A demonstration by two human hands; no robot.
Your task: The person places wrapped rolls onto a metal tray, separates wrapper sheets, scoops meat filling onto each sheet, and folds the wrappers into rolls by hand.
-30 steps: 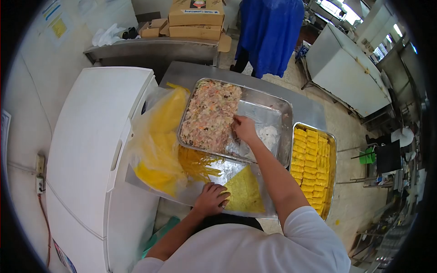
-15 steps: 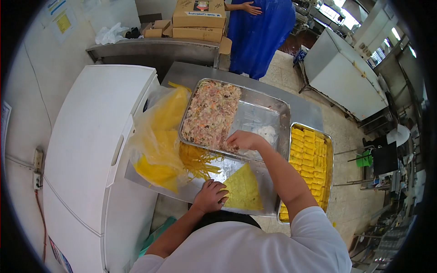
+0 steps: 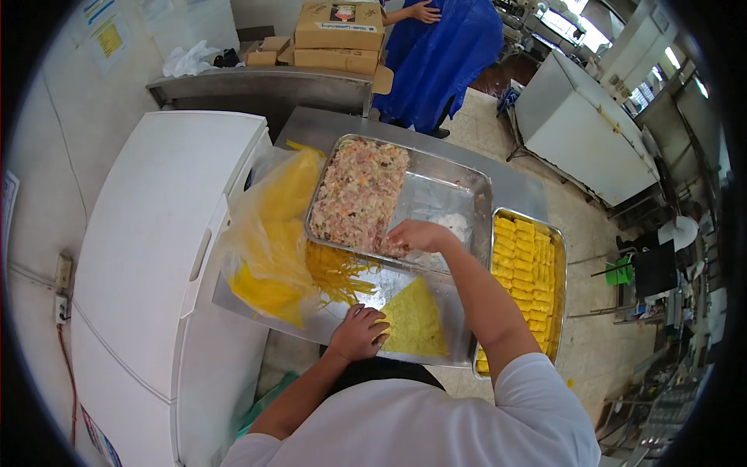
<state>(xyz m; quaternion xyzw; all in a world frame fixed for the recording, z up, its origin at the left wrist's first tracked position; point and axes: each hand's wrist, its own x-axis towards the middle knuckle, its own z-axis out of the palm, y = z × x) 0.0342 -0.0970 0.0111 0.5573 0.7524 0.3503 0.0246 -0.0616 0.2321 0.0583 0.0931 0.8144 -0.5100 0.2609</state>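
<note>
1. Right hand [image 3: 419,236]: fingertips down at near edge of meat mixture [image 3: 359,191]; grasp impossible to tell.
2. Left hand [image 3: 358,335]: fingers curved at left corner of yellow sheet [image 3: 415,321]; pinched or loose, impossible to tell.
3. Meat mixture: in left part of metal tray [image 3: 437,185].
4. Yellow rolls [image 3: 526,272]: rows, second tray [image 3: 563,272], right.

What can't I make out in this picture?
All in the head view:
Right hand: fingertips hidden by its back and pinkish chunky filling.
Left hand: palm hidden by its back.
Upper brown cardboard box: contents hidden by its top.
Co-worker in blue plastic: head cut off by top edge.
White paper wall notice: print too small.
</note>
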